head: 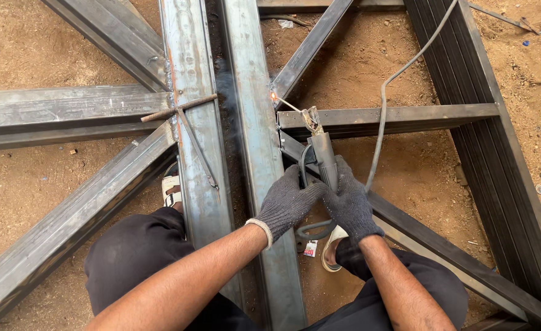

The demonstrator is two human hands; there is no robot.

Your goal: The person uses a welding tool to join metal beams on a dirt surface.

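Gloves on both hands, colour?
Dark grey knit gloves, the left with a pale cuff; head view.

The setting is an outdoor metal-fabrication worksite, not an enclosed workshop. The ground is bare reddish-brown soil with small stones and scattered debris. A frame of rectangular steel tubes lies directly on the soil, with members radiating from a central joint and rust and weld marks at the seams. A welding electrode holder with a glowing rod tip and a trailing grey cable indicates arc welding. A chipping hammer rests on the steel.
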